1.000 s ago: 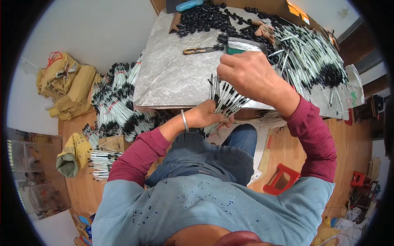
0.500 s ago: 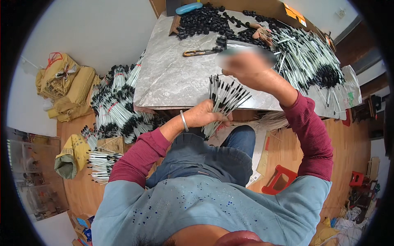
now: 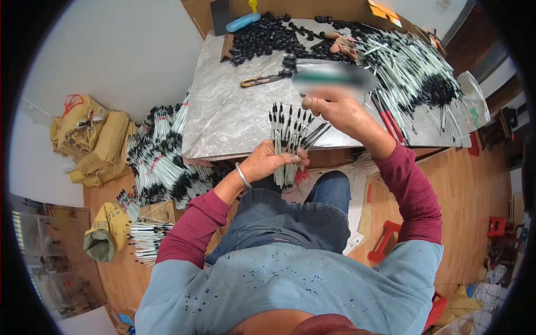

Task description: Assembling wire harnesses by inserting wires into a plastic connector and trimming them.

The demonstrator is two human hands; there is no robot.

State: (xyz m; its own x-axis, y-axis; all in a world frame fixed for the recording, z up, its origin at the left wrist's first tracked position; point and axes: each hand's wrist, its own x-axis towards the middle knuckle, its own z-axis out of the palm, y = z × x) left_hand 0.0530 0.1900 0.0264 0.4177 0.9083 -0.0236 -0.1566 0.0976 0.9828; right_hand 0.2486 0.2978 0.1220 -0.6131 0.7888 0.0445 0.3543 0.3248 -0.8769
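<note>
My left hand (image 3: pixel 274 161) is closed round a fanned bundle of thin white rods with black tips (image 3: pixel 286 131), upright at the table's front edge. Up and to the right of it, my right hand (image 3: pixel 339 116) has thumb and fingers pinched together. A thin dark strand runs from the pinch toward the black tips; its kind is too fine to make out. Part of the right hand and the table behind it is smeared by a blurred patch. A large heap of similar white rods (image 3: pixel 391 67) covers the table's right side.
On the marbled grey table (image 3: pixel 218 111) lie small black parts (image 3: pixel 273 36), a yellow-and-black utility knife (image 3: pixel 262 80), red-handled pliers (image 3: pixel 389 120) and a light blue case (image 3: pixel 243 23). Tied rod bundles (image 3: pixel 162 162) and yellow sacks (image 3: pixel 103 142) stand on the left floor. A red stool (image 3: pixel 385 240) is at right.
My left hand has turned the rods more upright. The right hand has shifted slightly down, and its pinch now shows with a thin strand. The red-handled tool has come into sight.
</note>
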